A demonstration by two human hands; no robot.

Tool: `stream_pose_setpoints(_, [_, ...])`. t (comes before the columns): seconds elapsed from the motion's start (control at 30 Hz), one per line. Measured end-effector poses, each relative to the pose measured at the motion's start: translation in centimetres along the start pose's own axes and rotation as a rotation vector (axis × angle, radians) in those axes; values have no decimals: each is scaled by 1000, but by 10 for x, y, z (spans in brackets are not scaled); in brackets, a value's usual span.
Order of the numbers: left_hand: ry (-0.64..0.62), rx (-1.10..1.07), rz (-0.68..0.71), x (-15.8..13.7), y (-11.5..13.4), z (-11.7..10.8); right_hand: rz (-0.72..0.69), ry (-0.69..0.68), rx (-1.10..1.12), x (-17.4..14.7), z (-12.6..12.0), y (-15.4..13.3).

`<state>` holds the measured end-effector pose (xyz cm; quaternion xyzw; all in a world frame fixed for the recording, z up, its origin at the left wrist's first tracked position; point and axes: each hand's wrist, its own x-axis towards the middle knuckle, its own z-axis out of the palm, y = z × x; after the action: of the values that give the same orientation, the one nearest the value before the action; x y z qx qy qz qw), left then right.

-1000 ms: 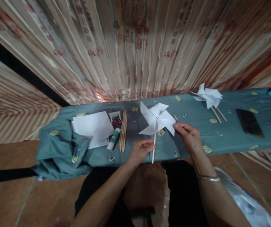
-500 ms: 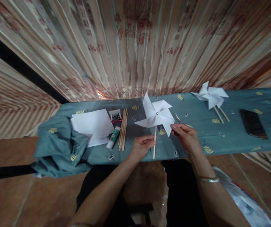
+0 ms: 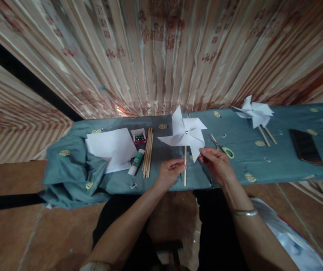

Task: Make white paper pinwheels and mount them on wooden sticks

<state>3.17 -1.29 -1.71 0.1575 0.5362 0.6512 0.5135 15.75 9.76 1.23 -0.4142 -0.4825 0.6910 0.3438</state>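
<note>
A white paper pinwheel (image 3: pixel 191 132) with a shiny pin at its centre stands upright on a thin wooden stick (image 3: pixel 185 177). My left hand (image 3: pixel 170 173) is closed around that stick below the blades. The fingers of my right hand (image 3: pixel 216 162) pinch the tip of the pinwheel's lower right blade. Just beyond my right hand, scissors (image 3: pixel 226 151) with yellow-green handles lie on the cloth.
Left on the cloth-covered table (image 3: pixel 161 145) lie white paper sheets (image 3: pixel 110 146), a small box of pins (image 3: pixel 138 137), a glue stick (image 3: pixel 135 162) and several wooden sticks (image 3: pixel 148 154). Finished pinwheels (image 3: pixel 257 111) and a black phone (image 3: pixel 305 146) lie right. A curtain (image 3: pixel 161 56) hangs behind.
My right hand has shifted slightly left with the blade tip in its fingers, and the pinwheel has turned a little. More of the scissors shows now. The left hand keeps its grip.
</note>
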Motion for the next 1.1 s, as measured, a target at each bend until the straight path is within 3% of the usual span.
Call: stream_pose_setpoints(1.1, [-31, -35, 15, 0, -3, 0, 141, -85, 32, -8, 16, 3])
